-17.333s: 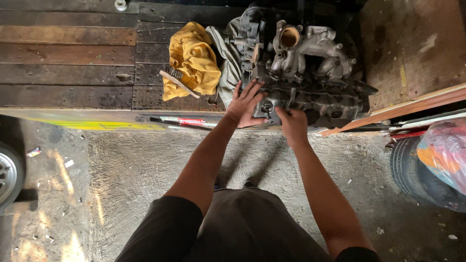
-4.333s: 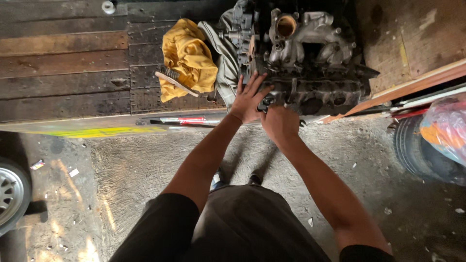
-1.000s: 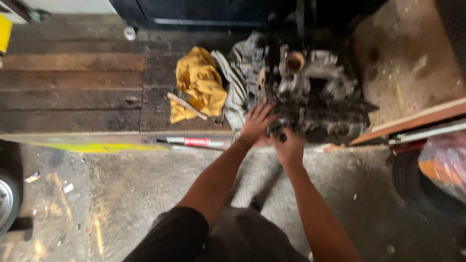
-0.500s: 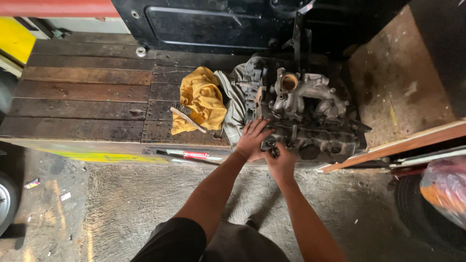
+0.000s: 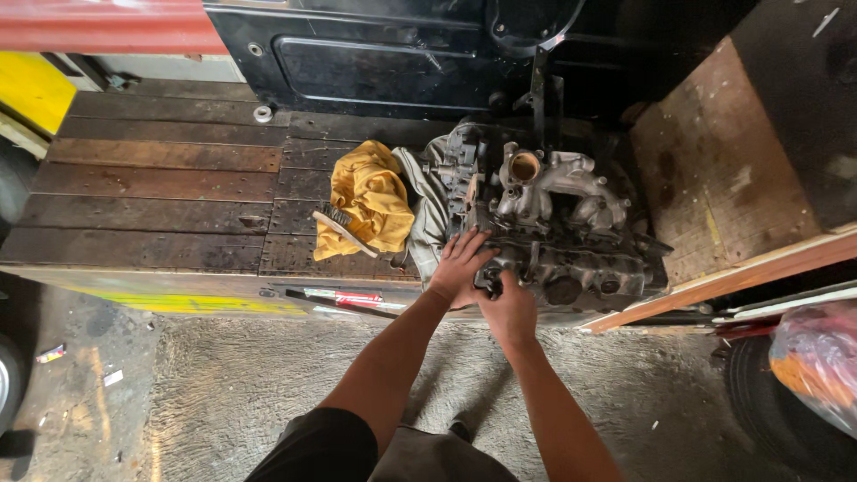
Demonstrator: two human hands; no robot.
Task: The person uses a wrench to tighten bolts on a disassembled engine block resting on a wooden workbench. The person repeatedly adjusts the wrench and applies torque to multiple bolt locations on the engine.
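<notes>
A grimy metal engine part (image 5: 562,228) with a pale intake manifold on top sits at the near edge of a dark wooden truck bed (image 5: 161,192). My left hand (image 5: 460,266) lies flat with spread fingers against the part's near left side. My right hand (image 5: 507,308) is closed around a small dark piece at the part's front lower corner; what it grips is hidden by the fingers. A grey cloth (image 5: 430,201) lies under the part's left side.
A yellow rag (image 5: 368,196) with a wire brush (image 5: 341,230) on it lies left of the engine part. A red-handled tool (image 5: 344,299) rests on the bed's edge. A plywood sheet (image 5: 723,170) leans at right, with a tyre and plastic bag (image 5: 817,366) below.
The view has tilted up and back, showing more of the truck bed and a dark panel behind it. Both hands stay on the engine part's near side, shifted only slightly.
</notes>
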